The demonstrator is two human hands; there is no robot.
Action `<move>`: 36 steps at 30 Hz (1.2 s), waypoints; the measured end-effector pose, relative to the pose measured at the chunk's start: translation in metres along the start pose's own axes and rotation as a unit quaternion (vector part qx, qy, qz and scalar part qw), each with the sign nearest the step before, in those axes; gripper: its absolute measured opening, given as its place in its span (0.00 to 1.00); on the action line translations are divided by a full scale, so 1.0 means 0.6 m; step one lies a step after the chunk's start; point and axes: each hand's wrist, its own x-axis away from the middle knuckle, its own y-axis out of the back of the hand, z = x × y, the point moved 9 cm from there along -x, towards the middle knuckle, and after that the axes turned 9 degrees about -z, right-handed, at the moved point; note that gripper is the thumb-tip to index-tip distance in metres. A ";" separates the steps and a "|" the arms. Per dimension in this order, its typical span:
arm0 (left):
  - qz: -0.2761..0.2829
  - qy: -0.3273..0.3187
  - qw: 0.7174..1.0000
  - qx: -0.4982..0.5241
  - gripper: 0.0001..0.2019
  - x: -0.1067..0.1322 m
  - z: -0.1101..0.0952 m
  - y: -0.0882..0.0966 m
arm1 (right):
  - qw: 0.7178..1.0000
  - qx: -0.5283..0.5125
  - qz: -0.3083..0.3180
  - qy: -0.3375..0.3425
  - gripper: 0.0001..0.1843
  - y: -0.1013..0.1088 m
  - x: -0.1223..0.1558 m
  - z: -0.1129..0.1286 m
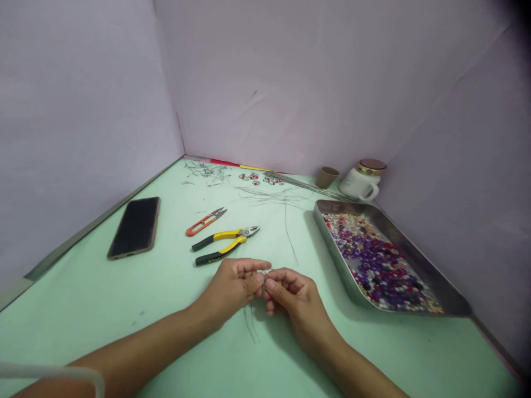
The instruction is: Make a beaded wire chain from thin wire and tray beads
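Observation:
My left hand (237,287) and my right hand (293,296) meet fingertip to fingertip over the green tabletop. Both are closed in a pinch on a small beaded wire piece (264,271), mostly hidden by the fingers; a few pale beads show at its top. Thin wire ends (250,325) hang down below the left hand. Just beyond the left hand lie pliers (226,243) with yellow and black handles, jaws pointing right. Orange thread snips (205,222) rest behind the pliers.
At right stands a metal tray (338,260) of mixed beads. Behind it are a white lidded mug (360,181) and a brown cup (327,177). Loose wires (269,194), beaded pieces (250,177) and wire scraps (207,172) lie at the back. A phone (135,226) lies left. Walls enclose the table.

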 end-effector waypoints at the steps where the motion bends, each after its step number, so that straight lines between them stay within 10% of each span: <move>1: 0.000 -0.003 1.000 0.005 0.14 0.000 -0.001 0.000 | 1.000 -0.004 -0.004 -0.001 0.11 0.001 0.000 -0.001; 21: -0.110 -0.043 0.992 -0.043 0.06 -0.001 -0.012 0.030 | 0.991 0.119 -0.035 0.042 0.22 0.004 -0.001 -0.001; 36: -0.093 -0.113 0.985 -0.089 0.06 0.008 -0.029 0.021 | 0.760 0.531 0.115 0.356 0.10 -0.057 0.052 0.037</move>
